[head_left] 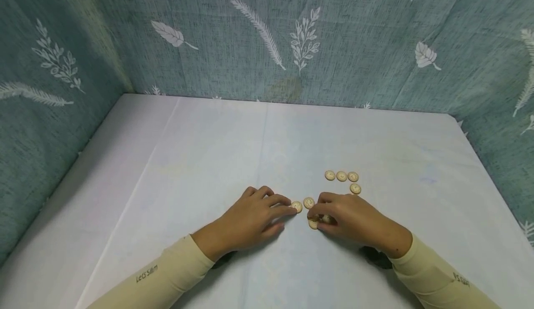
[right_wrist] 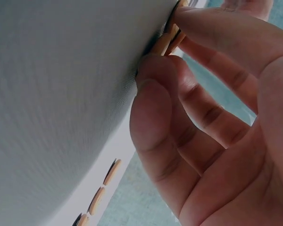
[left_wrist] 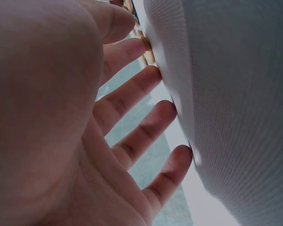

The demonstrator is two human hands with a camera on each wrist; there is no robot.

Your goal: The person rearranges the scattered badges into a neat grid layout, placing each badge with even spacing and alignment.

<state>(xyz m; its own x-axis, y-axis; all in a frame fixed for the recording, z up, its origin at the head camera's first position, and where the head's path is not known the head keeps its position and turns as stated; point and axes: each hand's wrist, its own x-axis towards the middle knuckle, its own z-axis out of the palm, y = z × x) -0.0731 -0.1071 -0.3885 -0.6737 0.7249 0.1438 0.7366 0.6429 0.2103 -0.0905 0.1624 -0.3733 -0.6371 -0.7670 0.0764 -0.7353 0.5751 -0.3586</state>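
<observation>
Small round wooden buttons lie on the white cloth. My left hand (head_left: pixel 258 216) rests on the cloth with its fingers spread; the index fingertip touches one wooden button (head_left: pixel 296 207). In the left wrist view the other fingertips (left_wrist: pixel 167 110) rest on the cloth. Close to its right, my right hand (head_left: pixel 346 216) has curled fingers and pinches a tilted button (right_wrist: pixel 175 41) between thumb and fingers, just above the cloth. Another button (head_left: pixel 313 224) lies partly under that hand, and one more (head_left: pixel 308 202) sits just beyond its fingertips. The hand partly hides the buttons beneath it.
Beyond the right hand, three buttons (head_left: pixel 341 176) form a short row, with a single button (head_left: pixel 355 189) below its right end. A white cloth (head_left: pixel 200 151) covers the table. Green leaf-patterned fabric (head_left: pixel 233 54) hangs behind and at both sides.
</observation>
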